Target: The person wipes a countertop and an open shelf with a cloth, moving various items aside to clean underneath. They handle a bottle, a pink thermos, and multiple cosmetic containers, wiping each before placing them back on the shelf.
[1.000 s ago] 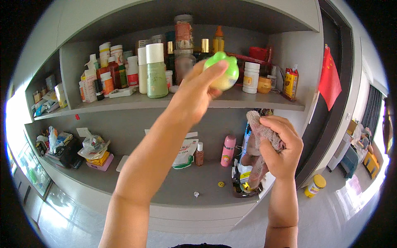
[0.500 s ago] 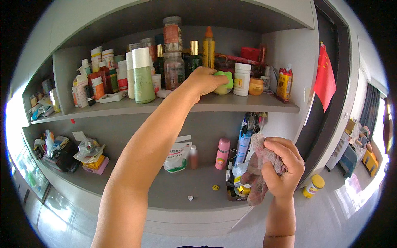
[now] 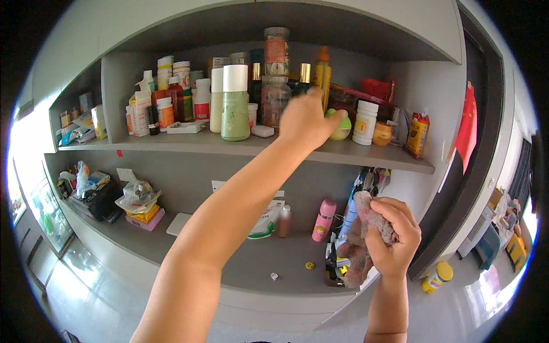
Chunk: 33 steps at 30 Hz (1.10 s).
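Observation:
My left hand reaches onto the upper shelf, slightly smeared by motion. Its thumb sticks out across a light-green jar; the fingertips point away among the bottles and are hidden, so I cannot tell whether they hold anything. A white bottle and an orange jar stand right of the green jar. Beside the hand are clear stacked jars and a tall yellow bottle. My right hand, lower and nearer, is closed around a crumpled pinkish-grey rag that hangs down.
Left along the upper shelf stand several bottles, among them a green white-capped bottle. On the lower shelf are a pink flask, a white pouch and a bagged stack. A yellow-lidded tub stands on the floor.
The view has shifted, so the shelves sit further right and lower. My left hand has moved left off the top of the green jar, its thumb now stretched out. My right hand keeps the rag.

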Each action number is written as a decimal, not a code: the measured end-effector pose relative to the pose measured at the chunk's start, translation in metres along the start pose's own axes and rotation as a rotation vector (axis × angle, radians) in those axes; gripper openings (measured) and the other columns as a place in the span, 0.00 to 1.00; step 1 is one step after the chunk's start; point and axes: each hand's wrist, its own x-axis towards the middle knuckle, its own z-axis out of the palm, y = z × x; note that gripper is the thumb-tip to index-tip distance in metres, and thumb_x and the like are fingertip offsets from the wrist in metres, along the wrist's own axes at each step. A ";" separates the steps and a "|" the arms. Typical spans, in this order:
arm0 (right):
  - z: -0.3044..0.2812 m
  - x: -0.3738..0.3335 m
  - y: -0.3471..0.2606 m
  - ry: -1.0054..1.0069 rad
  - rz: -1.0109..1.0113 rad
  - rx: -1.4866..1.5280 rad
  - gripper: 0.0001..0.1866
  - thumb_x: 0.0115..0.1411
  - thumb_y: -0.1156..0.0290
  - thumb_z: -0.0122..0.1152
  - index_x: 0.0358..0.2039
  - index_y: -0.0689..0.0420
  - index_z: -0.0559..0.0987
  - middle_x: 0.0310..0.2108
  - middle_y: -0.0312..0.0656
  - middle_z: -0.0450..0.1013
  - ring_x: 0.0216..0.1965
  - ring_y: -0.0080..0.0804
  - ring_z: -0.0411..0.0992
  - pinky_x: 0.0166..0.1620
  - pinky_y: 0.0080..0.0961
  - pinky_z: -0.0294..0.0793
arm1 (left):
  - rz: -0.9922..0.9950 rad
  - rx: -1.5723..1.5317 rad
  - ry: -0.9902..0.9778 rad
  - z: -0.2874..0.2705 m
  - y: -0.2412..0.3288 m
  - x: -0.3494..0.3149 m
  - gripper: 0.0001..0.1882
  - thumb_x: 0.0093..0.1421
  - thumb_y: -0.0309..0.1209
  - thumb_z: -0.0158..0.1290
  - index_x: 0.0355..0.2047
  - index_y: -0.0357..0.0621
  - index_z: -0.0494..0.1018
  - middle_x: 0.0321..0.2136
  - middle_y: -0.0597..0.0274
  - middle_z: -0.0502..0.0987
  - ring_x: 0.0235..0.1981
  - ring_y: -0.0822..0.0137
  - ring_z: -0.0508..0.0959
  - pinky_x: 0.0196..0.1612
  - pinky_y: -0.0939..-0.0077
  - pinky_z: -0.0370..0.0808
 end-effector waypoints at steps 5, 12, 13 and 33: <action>0.003 -0.006 0.006 -0.001 0.041 0.036 0.19 0.40 0.81 0.59 0.37 0.60 0.82 0.37 0.46 0.78 0.36 0.37 0.76 0.40 0.26 0.75 | 0.187 0.226 0.740 -0.078 -0.033 -0.031 0.29 0.52 0.43 0.64 0.47 0.39 0.67 0.37 0.52 0.72 0.42 0.52 0.72 0.48 0.60 0.68; 0.027 -0.003 -0.004 -0.050 0.033 0.093 0.19 0.41 0.79 0.60 0.38 0.60 0.82 0.37 0.46 0.78 0.37 0.37 0.76 0.42 0.27 0.74 | -0.303 0.351 0.228 -0.101 -0.081 -0.036 0.38 0.46 0.60 0.64 0.39 0.34 0.74 0.34 0.47 0.79 0.38 0.53 0.79 0.43 0.60 0.74; 0.030 -0.003 -0.003 -0.060 0.019 0.103 0.19 0.41 0.79 0.60 0.38 0.60 0.82 0.37 0.46 0.78 0.37 0.38 0.76 0.42 0.27 0.74 | -0.298 0.348 0.208 -0.101 -0.080 -0.036 0.38 0.45 0.61 0.63 0.37 0.34 0.74 0.32 0.46 0.80 0.36 0.51 0.80 0.42 0.59 0.75; 0.039 0.064 -0.026 -0.278 -0.215 0.104 0.25 0.42 0.79 0.58 0.45 0.56 0.82 0.45 0.46 0.78 0.45 0.44 0.75 0.52 0.34 0.72 | -0.174 -0.545 -0.142 -0.049 -0.022 -0.186 0.31 0.47 0.37 0.70 0.49 0.40 0.71 0.39 0.56 0.74 0.40 0.61 0.75 0.42 0.67 0.73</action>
